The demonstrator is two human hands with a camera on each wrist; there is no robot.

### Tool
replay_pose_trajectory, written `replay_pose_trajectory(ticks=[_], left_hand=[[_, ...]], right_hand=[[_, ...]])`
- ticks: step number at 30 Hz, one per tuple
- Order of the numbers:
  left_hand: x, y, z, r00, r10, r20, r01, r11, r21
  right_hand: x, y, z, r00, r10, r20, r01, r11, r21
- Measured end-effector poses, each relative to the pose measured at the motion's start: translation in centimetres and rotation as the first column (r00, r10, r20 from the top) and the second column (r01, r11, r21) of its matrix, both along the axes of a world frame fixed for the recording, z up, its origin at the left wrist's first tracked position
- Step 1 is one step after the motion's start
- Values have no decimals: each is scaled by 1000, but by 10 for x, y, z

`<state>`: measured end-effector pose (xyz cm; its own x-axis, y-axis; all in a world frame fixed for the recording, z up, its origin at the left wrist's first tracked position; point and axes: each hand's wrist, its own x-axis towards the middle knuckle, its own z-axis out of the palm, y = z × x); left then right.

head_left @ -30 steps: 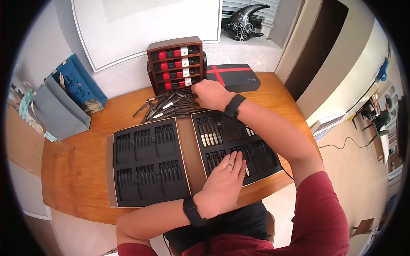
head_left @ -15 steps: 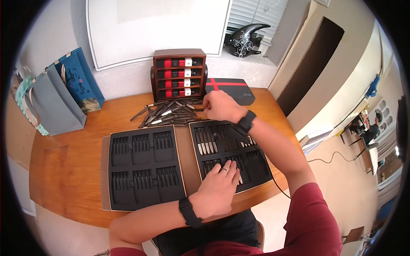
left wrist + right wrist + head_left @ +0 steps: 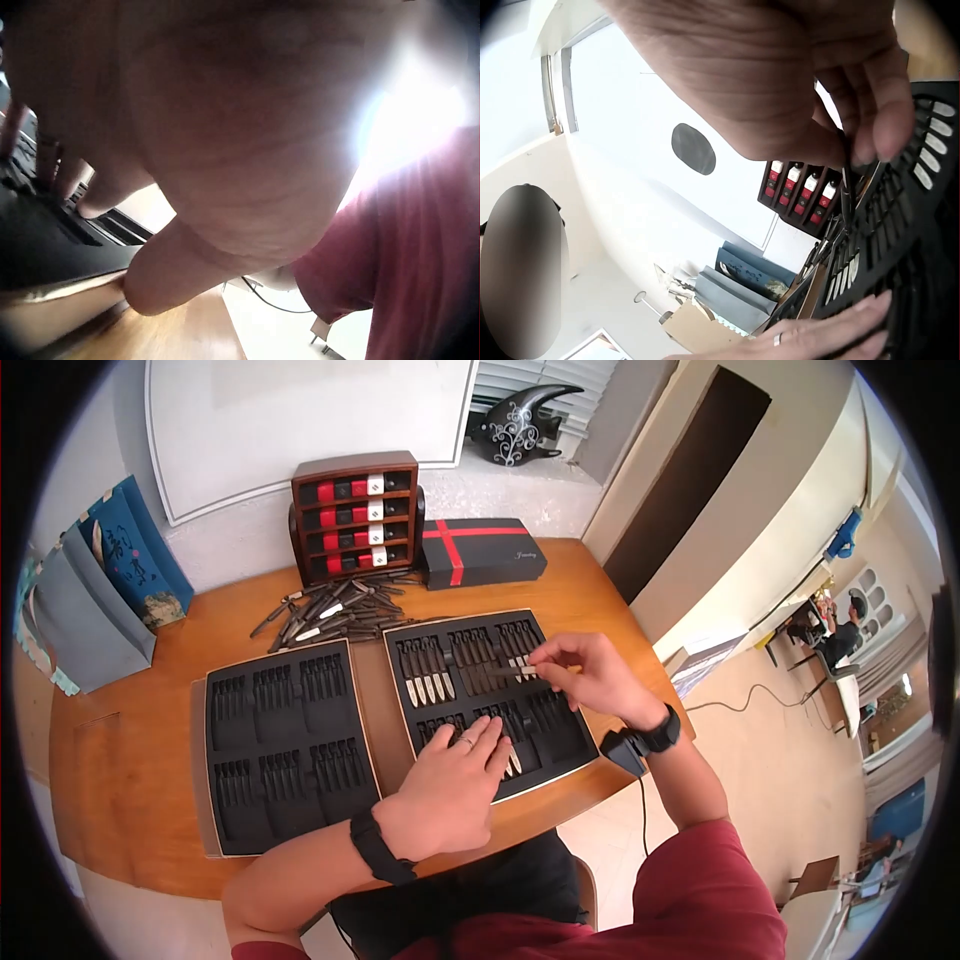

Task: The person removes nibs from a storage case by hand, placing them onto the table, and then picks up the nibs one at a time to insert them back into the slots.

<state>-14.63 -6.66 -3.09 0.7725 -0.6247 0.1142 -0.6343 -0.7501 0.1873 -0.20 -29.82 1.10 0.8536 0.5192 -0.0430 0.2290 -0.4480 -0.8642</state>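
Note:
My right hand [image 3: 592,678] pinches a slim dark stick [image 3: 846,187] between thumb and fingers, above the right slotted tray [image 3: 560,745]. In the head view the stick points left over the tray's back row. My left hand [image 3: 445,785] lies with fingers extended over the front row of that tray, its thumb beside the tray's edge in the left wrist view. Dark sticks with pale ends [image 3: 427,690] stand side by side in the tray's back-left compartment. Behind the trays lies a heap of similar sticks [image 3: 335,608].
A matching black tray [image 3: 285,735] lies to the left. Behind the heap stands a wooden rack [image 3: 355,468] with red, black and white pieces. Beside it is a black box with red ribbon [image 3: 490,550]. Paper bags [image 3: 95,615] stand at the table's left end.
My right hand has come from the heap toward me and right, over the tray, with a stick in its fingers. The left hand has stayed on the tray's front row.

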Motion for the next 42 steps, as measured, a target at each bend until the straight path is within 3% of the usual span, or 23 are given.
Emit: replay_pose_trajectory(ticks=[5,7,9,12,14,21,23,26,32,42], left_hand=[[3,4,3,996,-32,-84,31,999,-8],[2,1,4,997,-11,-70,12,1000,20],[2,-1,6,998,-8,-67,10,999,30],[3,0,8,997,-7,-79,8,1000,15],[6,3,10,996,-11,-93,10,1000,-7],[19,12,21,983,-71,-167,52,992,-113],[20,9,20,981,-66,-183,45,992,-118],[19,3,13,991,-63,-120,51,994,-95],[20,1,14,990,-29,-137,19,997,-71],[18,-4,14,993,-3,-116,-1,999,-41]], right_hand=[[-50,-24,-8,992,-79,101,82,996,-23],[-63,-25,-13,912,-33,409,69,995,-74],[-73,-23,-10,927,-53,372,88,993,-77],[-80,-19,-17,877,-55,476,113,989,-95],[-81,-14,-23,705,5,709,110,987,-116],[-92,-4,-30,698,109,708,63,975,-213],[-95,-2,-32,690,203,695,21,954,-299],[-98,-2,-35,661,261,704,14,933,-360],[-102,-2,-46,622,264,737,33,932,-362],[-117,-8,-35,696,277,663,12,918,-395]])
